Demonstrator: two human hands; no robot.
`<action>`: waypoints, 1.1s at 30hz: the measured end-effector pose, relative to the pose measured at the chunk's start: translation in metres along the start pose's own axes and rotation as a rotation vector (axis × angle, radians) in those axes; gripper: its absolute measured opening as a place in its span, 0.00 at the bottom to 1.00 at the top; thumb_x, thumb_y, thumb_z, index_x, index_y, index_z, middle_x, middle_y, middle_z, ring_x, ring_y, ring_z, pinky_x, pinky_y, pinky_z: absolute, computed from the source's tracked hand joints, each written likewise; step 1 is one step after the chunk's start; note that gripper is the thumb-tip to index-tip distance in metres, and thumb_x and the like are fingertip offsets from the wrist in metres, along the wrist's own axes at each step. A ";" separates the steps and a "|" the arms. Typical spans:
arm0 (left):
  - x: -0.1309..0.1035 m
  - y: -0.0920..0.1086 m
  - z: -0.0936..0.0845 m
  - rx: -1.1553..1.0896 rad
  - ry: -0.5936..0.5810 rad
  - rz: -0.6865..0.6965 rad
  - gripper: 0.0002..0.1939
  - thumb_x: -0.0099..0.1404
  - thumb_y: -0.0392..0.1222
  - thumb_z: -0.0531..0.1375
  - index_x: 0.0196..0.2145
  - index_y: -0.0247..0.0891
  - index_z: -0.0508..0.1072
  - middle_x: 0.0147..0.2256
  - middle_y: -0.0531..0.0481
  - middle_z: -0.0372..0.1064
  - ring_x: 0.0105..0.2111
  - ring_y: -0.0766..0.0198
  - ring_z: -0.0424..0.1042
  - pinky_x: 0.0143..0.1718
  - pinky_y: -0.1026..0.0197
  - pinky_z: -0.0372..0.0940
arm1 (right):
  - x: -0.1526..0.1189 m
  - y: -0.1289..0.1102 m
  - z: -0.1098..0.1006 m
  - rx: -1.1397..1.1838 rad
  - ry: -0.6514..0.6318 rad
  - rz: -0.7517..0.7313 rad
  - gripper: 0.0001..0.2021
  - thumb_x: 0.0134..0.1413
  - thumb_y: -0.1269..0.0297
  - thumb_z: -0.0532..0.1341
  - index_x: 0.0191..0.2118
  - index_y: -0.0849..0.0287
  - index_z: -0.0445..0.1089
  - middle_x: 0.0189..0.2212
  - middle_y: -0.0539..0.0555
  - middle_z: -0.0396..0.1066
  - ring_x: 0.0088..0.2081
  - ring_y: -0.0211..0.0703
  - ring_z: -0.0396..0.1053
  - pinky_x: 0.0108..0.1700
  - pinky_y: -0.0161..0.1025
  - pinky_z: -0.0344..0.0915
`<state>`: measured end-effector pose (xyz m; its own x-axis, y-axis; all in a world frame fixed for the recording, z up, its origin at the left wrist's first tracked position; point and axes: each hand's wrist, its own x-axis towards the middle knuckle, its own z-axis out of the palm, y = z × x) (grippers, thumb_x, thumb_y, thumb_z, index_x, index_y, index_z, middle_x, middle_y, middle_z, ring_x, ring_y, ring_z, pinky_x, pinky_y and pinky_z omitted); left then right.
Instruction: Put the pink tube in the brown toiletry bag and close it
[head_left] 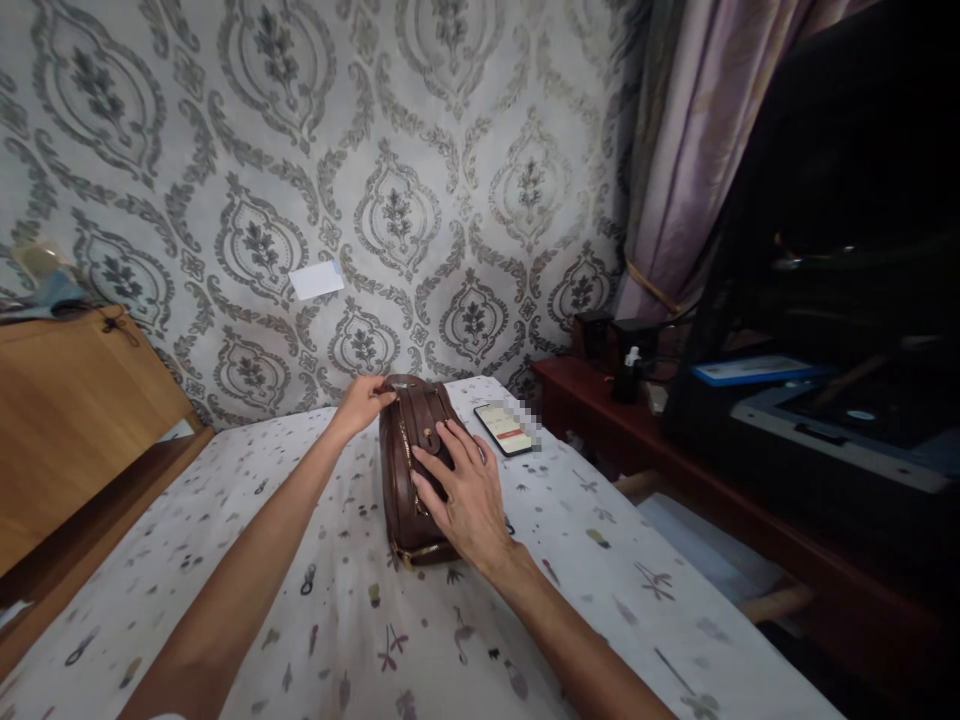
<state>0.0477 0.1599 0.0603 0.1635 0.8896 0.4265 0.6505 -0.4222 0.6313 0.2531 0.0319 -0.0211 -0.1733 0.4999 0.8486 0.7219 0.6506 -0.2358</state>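
In the middle of the frame, on a bed covered with a white sheet (315, 640) printed with small figures, a brown leather bag (409, 470) lies with its long side going away from the camera. A golden zipper line runs along its upper face, and a small strap with a round snap sits near the far end.

The left hand (364, 402) reaches to the far end of the bag and its fingers are closed narrowly on something there, at the zipper's end; what exactly they pinch is too small to tell. The right hand (461, 490) lies flat on the right side of the bag, the fingers spread wide and pressing on the leather, holding nothing.

Just to the right of the bag, a little further away, a smartphone (504, 428) lies on the sheet with its screen lit. At the left edge of the frame stands a wooden headboard (75, 430). In the right part, a dark red wooden shelf (600, 410) carries a small bottle (628, 375) and dark boxes. The wall behind has grey ornament wallpaper (397, 210), and a purple curtain (690, 150) hangs in the upper right.
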 end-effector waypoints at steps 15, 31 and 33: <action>0.024 0.048 0.016 -0.053 -0.227 0.077 0.15 0.53 0.48 0.65 0.34 0.35 0.77 0.32 0.50 0.75 0.34 0.59 0.70 0.38 0.61 0.63 | -0.005 0.005 0.008 0.015 0.091 0.096 0.18 0.67 0.63 0.54 0.58 0.62 0.67 0.60 0.64 0.69 0.64 0.56 0.63 0.62 0.57 0.61; 0.030 0.059 0.039 0.126 -0.031 0.102 0.11 0.57 0.45 0.61 0.21 0.38 0.68 0.20 0.57 0.61 0.26 0.65 0.59 0.30 0.62 0.52 | -0.004 0.003 0.003 -0.001 0.036 0.113 0.19 0.66 0.63 0.53 0.59 0.62 0.68 0.61 0.64 0.69 0.64 0.55 0.61 0.63 0.57 0.60; 0.028 0.060 0.040 0.126 -0.027 0.104 0.11 0.57 0.44 0.61 0.21 0.38 0.68 0.20 0.56 0.62 0.26 0.65 0.59 0.30 0.62 0.53 | -0.004 0.003 0.002 -0.001 0.039 0.111 0.19 0.66 0.63 0.54 0.58 0.62 0.68 0.60 0.64 0.69 0.64 0.55 0.61 0.63 0.56 0.60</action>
<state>0.1210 0.1658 0.0845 0.2532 0.8474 0.4667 0.7166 -0.4883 0.4980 0.2543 0.0332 -0.0261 -0.0663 0.5460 0.8352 0.7361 0.5919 -0.3285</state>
